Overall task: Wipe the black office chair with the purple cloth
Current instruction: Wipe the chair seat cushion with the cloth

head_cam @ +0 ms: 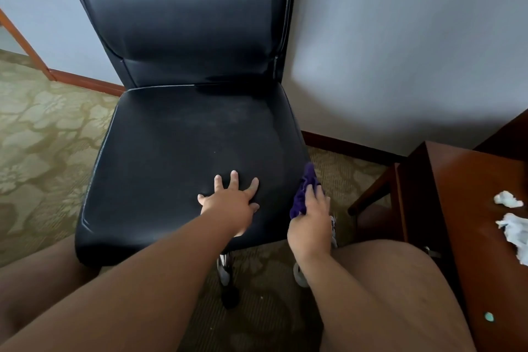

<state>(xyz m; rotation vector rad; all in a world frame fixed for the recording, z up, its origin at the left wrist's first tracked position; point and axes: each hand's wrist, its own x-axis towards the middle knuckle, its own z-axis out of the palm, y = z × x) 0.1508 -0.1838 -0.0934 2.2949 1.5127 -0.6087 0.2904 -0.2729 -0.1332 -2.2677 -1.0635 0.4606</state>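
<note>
The left hand [228, 203] lies flat on the front of the chair seat [171, 151], fingers spread; the right hand [311, 223] grips the purple cloth [303, 197] at the seat's right edge.

Illumination was soft, diffuse and moderate. A broad pale sheen lay across the upper backrest of the black office chair [188, 128], with a fainter one on its seat. A soft-edged shadow fell on the wall [400, 37] right of the chair. The table [468, 180] showed a dull sheen. Wide-angle distortion bowed straight lines near the frame edges, and detail was soft along the bottom edge.
</note>
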